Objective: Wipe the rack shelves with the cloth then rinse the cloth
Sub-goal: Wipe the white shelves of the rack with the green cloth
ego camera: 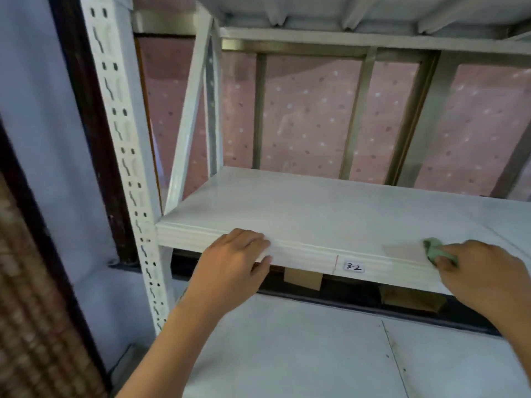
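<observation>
A white metal rack shelf point(330, 208) runs across the middle of the view, its front lip marked with a small label "3-2" point(354, 267). My left hand point(234, 264) grips the shelf's front edge left of the label, fingers on top and thumb underneath. My right hand point(482, 274) is at the right end of the front edge and holds a small bunched green cloth point(434, 248) pressed on the shelf surface. A slightly darker patch lies on the shelf just left of the cloth.
A white perforated upright point(126, 156) stands at the left with a diagonal brace point(189, 116) behind it. A lower white shelf point(316, 349) spreads below my arms. Cardboard boxes point(303, 278) show in the gap between shelves. A pink dotted curtain point(310, 116) hangs behind.
</observation>
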{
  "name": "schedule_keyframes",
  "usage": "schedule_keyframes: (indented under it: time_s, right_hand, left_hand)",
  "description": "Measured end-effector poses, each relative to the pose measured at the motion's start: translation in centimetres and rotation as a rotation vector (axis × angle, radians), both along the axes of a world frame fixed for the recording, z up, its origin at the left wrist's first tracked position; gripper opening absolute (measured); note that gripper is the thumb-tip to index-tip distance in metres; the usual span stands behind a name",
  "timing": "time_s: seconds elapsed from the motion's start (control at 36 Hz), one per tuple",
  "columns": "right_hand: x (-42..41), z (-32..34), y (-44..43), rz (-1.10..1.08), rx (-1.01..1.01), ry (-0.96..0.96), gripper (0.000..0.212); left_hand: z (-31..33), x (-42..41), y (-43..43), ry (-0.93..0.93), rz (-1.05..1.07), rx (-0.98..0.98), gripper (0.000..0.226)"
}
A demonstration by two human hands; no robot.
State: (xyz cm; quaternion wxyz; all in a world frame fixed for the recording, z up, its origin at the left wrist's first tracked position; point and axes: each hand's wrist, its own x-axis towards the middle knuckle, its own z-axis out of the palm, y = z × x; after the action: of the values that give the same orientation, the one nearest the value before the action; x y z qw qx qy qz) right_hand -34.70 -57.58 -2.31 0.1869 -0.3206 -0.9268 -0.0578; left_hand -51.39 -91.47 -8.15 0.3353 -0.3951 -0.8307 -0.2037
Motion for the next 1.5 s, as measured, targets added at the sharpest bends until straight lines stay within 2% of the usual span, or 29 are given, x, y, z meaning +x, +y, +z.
schedule_keyframes:
  time_s: [0.28,0.39,0.47,0.64,0.72,0.86,1.08,1.19,1.25,1.28,1.36,1.42,1.5]
  right_hand:
    - [-10.3,-0.6,-19.3,0.362,0.024,0.127,0.018]
    - [-14.1,-1.3,-26.3,0.481,0.048,0.183,0.016]
    - [-16.5,-1.4,-30.6,0.592,0.051,0.191,0.017]
    - [-20.8,-1.3,-36.3,0.76,0.044,0.175,0.025]
    - [-21.8,-1.2,-37.6,0.822,0.005,0.212,0.032]
    - [-21.7,-1.0,-35.7,0.91,-0.089,0.25,0.021]
    - [-21.2,-0.2,-32.8,1.125,0.172,0.024,0.015]
    - [-16.7,-3.3,-29.9,1.223,0.196,-0.23,0.012]
    - [-14.7,-6.4,-27.9,1.218,0.124,-0.208,0.015]
    - [-14.0,-7.7,-26.7,1.18,0.025,-0.147,0.017]
    - [-11.2,-9.3,-24.0,1.009,-0.512,0.168,0.022]
    - [-8.9,-9.2,-23.2,0.897,-0.832,0.313,0.026]
    - [-5.8,-9.5,-22.1,0.793,-0.996,0.462,0.025]
  left_hand:
    - [-1.7,-0.9,-11.5,-0.063,0.174,0.05,0.019]
    - [-2.1,-0.3,-14.9,-0.1,0.213,0.083,0.027]
    - [-2.6,-0.3,-17.2,-0.156,0.24,0.114,0.019]
    - [-2.2,0.3,-20.1,-0.204,0.283,0.187,0.02]
    - [-2.1,0.7,-20.5,-0.236,0.277,0.223,0.023]
    - [-1.4,1.0,-20.1,-0.321,0.2,0.353,0.024]
    - [-1.0,2.1,-16.2,-0.355,0.116,0.35,0.022]
    - [-1.4,2.4,-14.9,-0.317,0.044,0.362,0.019]
    - [-1.5,2.3,-14.0,-0.315,0.011,0.406,0.02]
    - [-1.6,2.2,-13.3,-0.338,-0.011,0.426,0.021]
    - [-1.6,2.3,-10.4,-0.512,-0.153,0.427,0.024]
    - [-1.8,2.7,-7.8,-0.662,-0.254,0.443,0.029]
    - [-2.9,3.6,-4.0,-0.756,-0.333,0.456,0.024]
